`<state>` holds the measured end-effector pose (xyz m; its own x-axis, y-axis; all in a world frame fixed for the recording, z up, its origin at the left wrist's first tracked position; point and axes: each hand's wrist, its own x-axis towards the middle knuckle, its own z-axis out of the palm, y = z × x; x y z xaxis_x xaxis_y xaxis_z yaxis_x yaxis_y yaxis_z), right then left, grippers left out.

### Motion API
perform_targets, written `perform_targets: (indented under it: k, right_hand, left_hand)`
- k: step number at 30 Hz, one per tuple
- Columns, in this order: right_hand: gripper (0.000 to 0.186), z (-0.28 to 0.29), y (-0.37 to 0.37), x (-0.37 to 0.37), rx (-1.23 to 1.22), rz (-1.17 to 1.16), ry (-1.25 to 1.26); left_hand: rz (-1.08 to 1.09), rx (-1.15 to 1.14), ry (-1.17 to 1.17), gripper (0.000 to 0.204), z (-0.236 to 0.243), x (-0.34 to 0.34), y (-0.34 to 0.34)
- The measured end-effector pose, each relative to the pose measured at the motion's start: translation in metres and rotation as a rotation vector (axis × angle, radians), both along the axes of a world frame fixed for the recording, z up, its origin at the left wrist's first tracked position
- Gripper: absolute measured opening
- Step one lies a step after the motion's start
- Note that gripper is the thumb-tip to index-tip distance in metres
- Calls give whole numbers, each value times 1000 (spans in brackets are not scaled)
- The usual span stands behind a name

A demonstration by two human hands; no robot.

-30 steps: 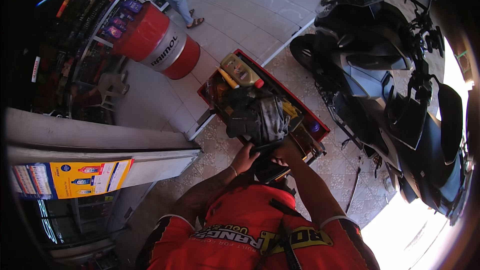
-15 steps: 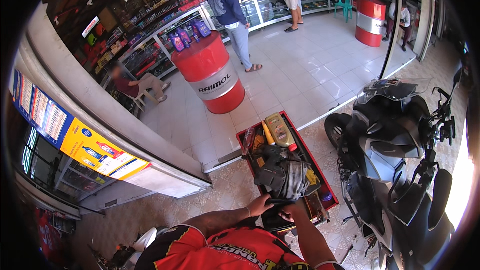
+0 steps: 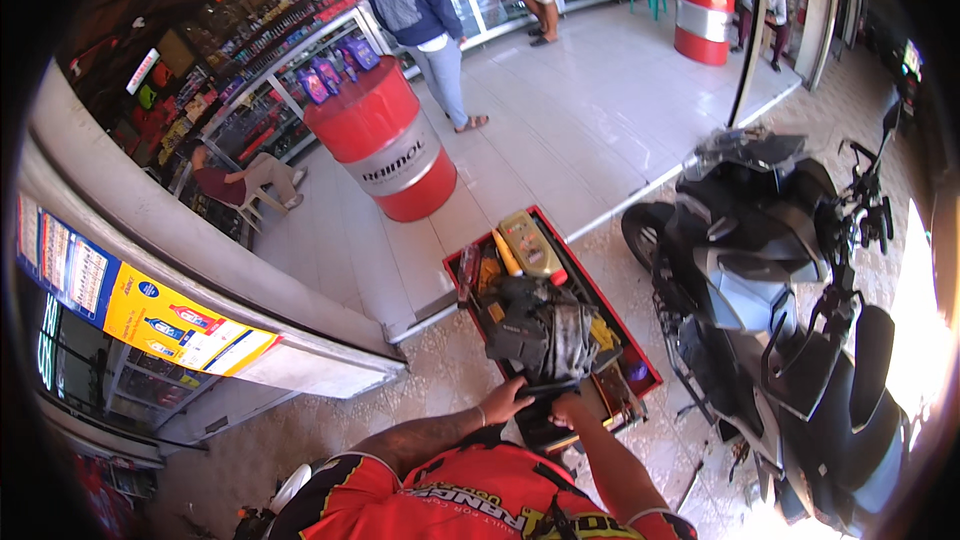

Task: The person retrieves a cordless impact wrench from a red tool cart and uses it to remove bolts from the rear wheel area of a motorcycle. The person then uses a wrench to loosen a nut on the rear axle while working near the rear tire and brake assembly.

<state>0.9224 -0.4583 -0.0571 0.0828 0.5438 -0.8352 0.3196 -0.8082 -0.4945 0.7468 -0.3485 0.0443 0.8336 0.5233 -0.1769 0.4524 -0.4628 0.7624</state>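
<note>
A red wheeled tool cart (image 3: 645, 362) holds a bundle of dark, greyish cloth or gear (image 3: 540, 330), a gold oil bottle (image 3: 528, 243), an orange tube (image 3: 506, 252), yellow items and tools. At its near end, my left hand (image 3: 510, 398) closes on a dark bar just below the bundle. My right hand (image 3: 563, 412) is curled beside it, apparently on that same dark bar. What lies under my fingers is partly hidden.
A black scooter (image 3: 760, 320) stands close at right. A raised threshold (image 3: 620, 202) borders a tiled shop with red drums (image 3: 420, 190), glass counters and standing people (image 3: 420, 20); a seated person (image 3: 230, 180) is at left. A pillar with a poster (image 3: 190, 330) flanks my left.
My view has lifted from the cart toward the shop interior since a second ago, then shifted slightly. Both hands remain at the cart's near end.
</note>
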Motion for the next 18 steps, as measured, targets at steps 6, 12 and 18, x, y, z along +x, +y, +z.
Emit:
perform_targets:
  k: [6, 12, 18]
  right_hand:
    - [49, 36, -33, 16, 250, -16, -308]
    - [45, 78, -55, -4, 401, -131, -381]
    - [43, 79, -65, -18, 458, -259, -426]
  left_hand:
    - [-9, -56, 25, 34, 7, 5, -4]
    - [1, -45, 14, 34, 3, 6, -1]
    - [-15, -73, 67, 34, 2, 5, 6]
